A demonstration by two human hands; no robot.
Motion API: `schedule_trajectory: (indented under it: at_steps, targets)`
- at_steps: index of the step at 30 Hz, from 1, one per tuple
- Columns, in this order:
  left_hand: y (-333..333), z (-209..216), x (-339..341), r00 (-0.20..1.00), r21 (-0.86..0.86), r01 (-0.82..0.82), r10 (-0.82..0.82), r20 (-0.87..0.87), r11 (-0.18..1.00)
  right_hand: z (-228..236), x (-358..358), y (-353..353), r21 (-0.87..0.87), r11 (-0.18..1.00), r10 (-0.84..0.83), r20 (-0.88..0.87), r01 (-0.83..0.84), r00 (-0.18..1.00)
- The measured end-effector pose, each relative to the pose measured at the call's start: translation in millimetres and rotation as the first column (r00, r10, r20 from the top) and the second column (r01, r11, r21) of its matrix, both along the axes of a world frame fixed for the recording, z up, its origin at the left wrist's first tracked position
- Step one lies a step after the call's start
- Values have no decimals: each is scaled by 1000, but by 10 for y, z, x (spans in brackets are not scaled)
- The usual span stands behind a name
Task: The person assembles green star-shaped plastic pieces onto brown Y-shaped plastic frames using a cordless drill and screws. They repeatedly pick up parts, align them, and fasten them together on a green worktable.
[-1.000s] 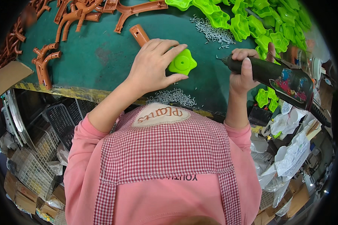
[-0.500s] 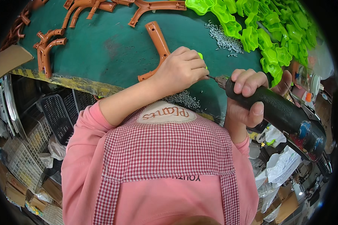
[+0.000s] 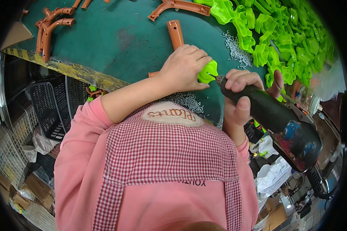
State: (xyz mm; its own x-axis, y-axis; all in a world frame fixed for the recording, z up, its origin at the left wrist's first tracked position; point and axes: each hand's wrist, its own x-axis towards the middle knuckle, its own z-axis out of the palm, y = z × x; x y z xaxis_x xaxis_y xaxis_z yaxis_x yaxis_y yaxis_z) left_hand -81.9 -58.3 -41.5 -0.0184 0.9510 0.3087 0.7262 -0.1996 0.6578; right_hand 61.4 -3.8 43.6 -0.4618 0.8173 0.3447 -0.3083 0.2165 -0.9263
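My left hand is closed over a brown plastic branch piece, whose upper arm sticks out past the knuckles. Between its forefinger and thumb shows a bright green leaf-like plastic piece, which sits against the branch; the join is hidden by the hand. My right hand grips a black electric screwdriver, its body slanting down to the right. The bit points left at the green piece, and a small screw appears to be at its tip. Loose screws lie just below my left hand.
Another pile of screws is on the green tabletop, beside a big heap of green plastic pieces. More brown branch pieces lie at the left and back. Black plastic crates stand below the worn yellow table edge.
My left hand has tilted, so much more of the green piece shows. The screwdriver has shifted a little left, with its rear end lower. The whole view has also shifted slightly.
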Motion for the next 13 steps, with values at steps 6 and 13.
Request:
schedule_trajectory:
  at_steps: [6, 13]
  targets:
    - [16, -19, -9, 1000, -12, 7, -7, 2, 1000, -181, -4, 85, 99, 986, 128, 56, -133, 990]
    - [5, -19, -18, 998, -80, 32, -27, 58, 996, -378, -18, 213, 188, 958, 225, -14, -218, 974]
